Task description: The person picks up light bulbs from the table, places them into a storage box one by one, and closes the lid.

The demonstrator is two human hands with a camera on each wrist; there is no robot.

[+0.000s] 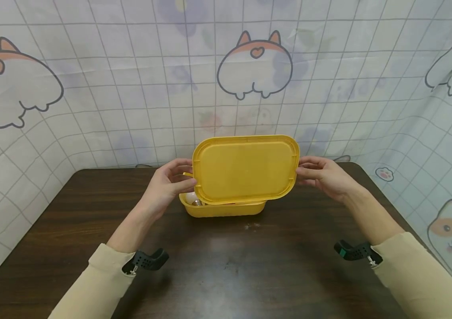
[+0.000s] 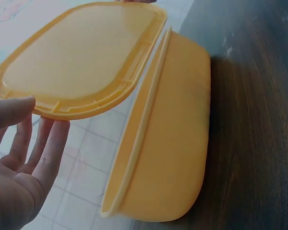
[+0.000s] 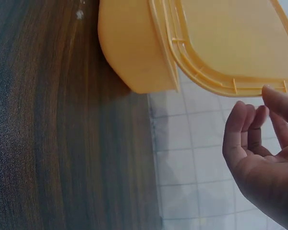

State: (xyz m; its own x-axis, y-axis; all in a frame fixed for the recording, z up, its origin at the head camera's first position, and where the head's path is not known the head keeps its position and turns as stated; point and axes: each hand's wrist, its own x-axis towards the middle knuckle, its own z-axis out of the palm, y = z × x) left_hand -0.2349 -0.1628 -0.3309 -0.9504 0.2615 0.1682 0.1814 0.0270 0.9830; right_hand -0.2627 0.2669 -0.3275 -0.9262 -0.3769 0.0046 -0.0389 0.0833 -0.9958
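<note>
A yellow plastic lid (image 1: 245,169) is held up and tilted, its rimmed underside toward me, above a yellow box (image 1: 227,211). My left hand (image 1: 168,181) pinches the lid's left edge, thumb on the near face and fingers behind the rim. At the opposite end, my right hand (image 1: 325,175) holds the right edge, with its thumb on the rim in the right wrist view. Inside the box, a light bulb (image 1: 191,198) shows at the left end. The lid hides most of the other contents. In the left wrist view the lid stands apart from the box wall (image 2: 168,124).
The box stands toward the back of a dark wooden table (image 1: 226,274). A white gridded sheet (image 1: 130,88) with cartoon dogs hangs behind the table and along its sides. Dark bands sit on both wrists.
</note>
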